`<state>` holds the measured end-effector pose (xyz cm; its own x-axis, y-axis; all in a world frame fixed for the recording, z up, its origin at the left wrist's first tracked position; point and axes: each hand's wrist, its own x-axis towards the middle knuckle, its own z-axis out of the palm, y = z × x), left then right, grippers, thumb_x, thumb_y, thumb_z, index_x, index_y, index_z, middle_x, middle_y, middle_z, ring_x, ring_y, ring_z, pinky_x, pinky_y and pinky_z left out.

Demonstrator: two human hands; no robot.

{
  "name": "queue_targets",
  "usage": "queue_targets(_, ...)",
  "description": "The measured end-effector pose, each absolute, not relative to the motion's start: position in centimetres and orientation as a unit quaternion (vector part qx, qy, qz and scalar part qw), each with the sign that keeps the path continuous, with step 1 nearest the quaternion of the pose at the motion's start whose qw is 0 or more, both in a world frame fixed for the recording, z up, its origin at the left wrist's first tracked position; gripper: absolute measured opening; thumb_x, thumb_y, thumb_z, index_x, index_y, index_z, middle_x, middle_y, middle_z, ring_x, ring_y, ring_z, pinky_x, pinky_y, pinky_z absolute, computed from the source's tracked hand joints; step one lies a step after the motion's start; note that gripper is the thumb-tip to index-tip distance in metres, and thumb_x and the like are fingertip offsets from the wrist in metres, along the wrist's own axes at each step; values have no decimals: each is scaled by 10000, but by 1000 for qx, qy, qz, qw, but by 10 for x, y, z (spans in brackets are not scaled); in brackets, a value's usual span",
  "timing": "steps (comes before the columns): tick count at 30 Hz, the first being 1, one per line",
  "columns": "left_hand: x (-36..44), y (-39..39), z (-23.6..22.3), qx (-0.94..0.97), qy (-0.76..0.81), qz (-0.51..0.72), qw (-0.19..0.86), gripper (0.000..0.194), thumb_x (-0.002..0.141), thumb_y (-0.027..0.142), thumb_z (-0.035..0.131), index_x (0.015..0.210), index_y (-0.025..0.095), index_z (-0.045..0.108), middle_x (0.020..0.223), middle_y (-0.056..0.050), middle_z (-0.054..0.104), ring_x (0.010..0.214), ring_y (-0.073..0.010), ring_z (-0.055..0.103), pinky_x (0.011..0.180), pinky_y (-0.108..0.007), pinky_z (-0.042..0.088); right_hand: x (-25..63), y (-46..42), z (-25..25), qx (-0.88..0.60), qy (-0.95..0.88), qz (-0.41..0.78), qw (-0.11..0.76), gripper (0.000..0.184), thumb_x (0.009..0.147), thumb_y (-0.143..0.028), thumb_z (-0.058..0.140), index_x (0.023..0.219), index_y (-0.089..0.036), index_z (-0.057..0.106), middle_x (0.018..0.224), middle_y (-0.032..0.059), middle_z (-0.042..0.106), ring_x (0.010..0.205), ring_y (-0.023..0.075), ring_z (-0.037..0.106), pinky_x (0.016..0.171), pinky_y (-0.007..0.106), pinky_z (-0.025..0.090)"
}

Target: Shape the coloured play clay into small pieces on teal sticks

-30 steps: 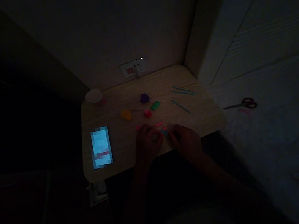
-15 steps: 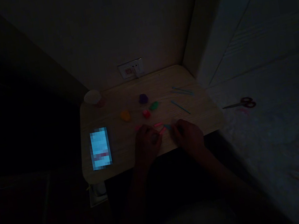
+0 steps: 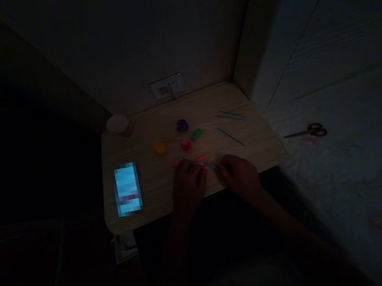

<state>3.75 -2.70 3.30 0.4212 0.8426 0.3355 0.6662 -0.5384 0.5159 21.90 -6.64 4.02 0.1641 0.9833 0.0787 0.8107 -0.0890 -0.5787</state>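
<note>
Over the front edge of the small wooden table [image 3: 155, 189], my left hand [image 3: 187, 183] pinches a small pink strip [image 3: 206, 166] between thumb and fingers. My right hand [image 3: 239, 174], also closed, grips a flat light-blue piece [image 3: 211, 165] whose tip meets or overlaps the pink strip; in the dim light I cannot tell which. Just beyond the fingers lie another pink strip [image 3: 201, 159] and a pink piece [image 3: 177, 162], partly behind my left hand. Farther back are a red lump [image 3: 186, 145], a green lump [image 3: 196, 134], a purple lump [image 3: 182, 125] and an orange lump [image 3: 159, 147].
Thin blue sticks [image 3: 230, 136] lie at the table's right. A lit phone [image 3: 127, 189] rests at the left, with a pale cup [image 3: 118, 124] behind it. Scissors [image 3: 309, 131] lie on the pale surface at the right. A wall socket [image 3: 166, 88] sits behind the table.
The light-blue piece in my right hand has moved slightly left, onto or against the pink strip. My right hand has shifted a little left too; the left has barely moved.
</note>
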Motion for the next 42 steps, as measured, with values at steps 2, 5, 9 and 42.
queue_targets(2,37,-28,33,827,458,287,153,112,1003,278,597,942,218,670,1012,-67,627,1000,-236,594,968,-424,501,218,-66,40,-718,-628,160,255,269,1014,-390,538,875,-210,681,859,59,746,761,203,662,654,292,352)
queue_targets(5,38,-29,33,818,466,303,149,72,979,280,633,1006,213,642,1040,-75,631,1025,-250,596,977,-426,505,218,-67,39,-717,-632,150,253,260,1014,-385,547,875,-209,678,860,54,746,754,201,664,647,293,340)
queue_targets(9,38,-28,33,825,466,288,135,54,957,263,654,960,219,623,1022,-71,640,1025,-262,601,964,-431,505,218,-67,38,-717,-632,150,254,236,1009,-370,561,883,-206,675,867,51,747,769,205,673,656,294,345)
queue_targets(42,37,-29,40,836,458,264,145,174,882,189,652,1053,220,653,1096,-79,641,1073,-276,604,994,-442,499,256,-47,48,-565,-758,192,263,174,1016,-288,606,980,-231,766,1006,55,785,914,207,718,825,299,484)
